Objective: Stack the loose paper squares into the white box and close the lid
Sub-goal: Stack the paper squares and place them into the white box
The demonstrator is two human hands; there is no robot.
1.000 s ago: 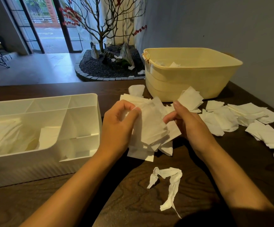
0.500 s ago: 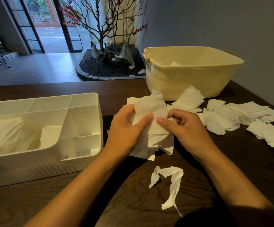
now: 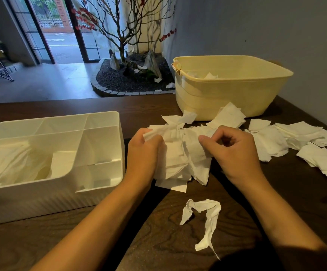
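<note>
Head view, table: a dark wooden table (image 3: pixel 158 241) carries every item noted below.
Head view, left hand: the left hand (image 3: pixel 143 153) has its fingers curled around the left edge of a bundle of paper squares (image 3: pixel 180 159), gripping it just above the tabletop.
Head view, right hand: the right hand (image 3: pixel 233 151) has its fingers curled and pinches the right side of the same bundle, thumb pointing toward the left hand.
Head view, bundle: the sheets are uneven and fanned, lower corners hanging out toward the table edge nearest the person.
Head view, white box (image 3: pixel 100 192): stands open at the left, just beside the left hand, divided into compartments; the large left compartment holds white crumpled material, and a flat white sheet lies in it near the divider. No part can be told as a lid.
Head view, loose squares (image 3: pixel 295 137): scattered flat on the table to the right of the right hand, some overlapping.
Head view, twisted strip (image 3: pixel 207 216): a crumpled white paper strip lies nearer the person, between the forearms, apart from the bundle.
Head view, yellow tub (image 3: pixel 227 98): stands behind the bundle, with some white paper inside; a few squares lean against its front wall.
</note>
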